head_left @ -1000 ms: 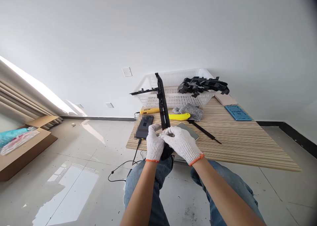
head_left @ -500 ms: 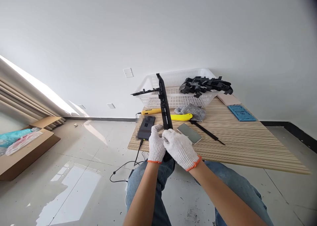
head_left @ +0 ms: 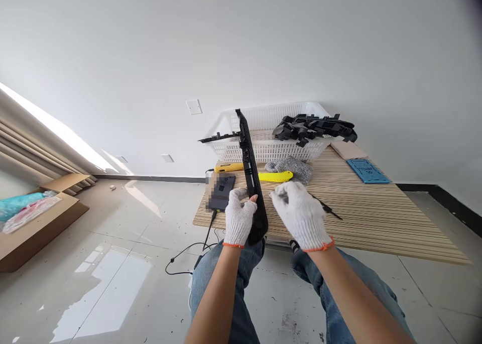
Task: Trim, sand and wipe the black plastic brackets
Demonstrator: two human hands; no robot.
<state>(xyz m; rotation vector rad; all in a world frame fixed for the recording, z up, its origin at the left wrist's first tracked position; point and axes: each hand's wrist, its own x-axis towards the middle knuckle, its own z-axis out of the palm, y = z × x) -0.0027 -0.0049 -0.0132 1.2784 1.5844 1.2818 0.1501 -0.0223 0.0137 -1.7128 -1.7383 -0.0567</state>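
My left hand (head_left: 240,216), in a white knit glove, grips a long black plastic trim piece (head_left: 248,155) near its lower end. The piece stands tilted over the table's front edge, its far end in front of the basket. My right hand (head_left: 301,213), also gloved, is apart from the piece, to its right. Its thumb and fingers are drawn together in a pinch; whatever they may hold is too small to make out. Beyond it lie a yellow serrated-edged tool (head_left: 276,177) and a grey cloth (head_left: 295,169). My right hand hides the grey phone.
A white plastic basket (head_left: 263,151) with black plastic parts (head_left: 316,128) stands at the table's back. A black device (head_left: 222,196) with a cable, a yellow-handled tool (head_left: 229,167) and a blue pad (head_left: 367,171) lie on the striped table (head_left: 391,223). A cardboard box (head_left: 45,228) sits left.
My right hand has come away from the black trim piece and moved right, over the grey phone. My left hand keeps its grip on the piece, whose lower end now shows.
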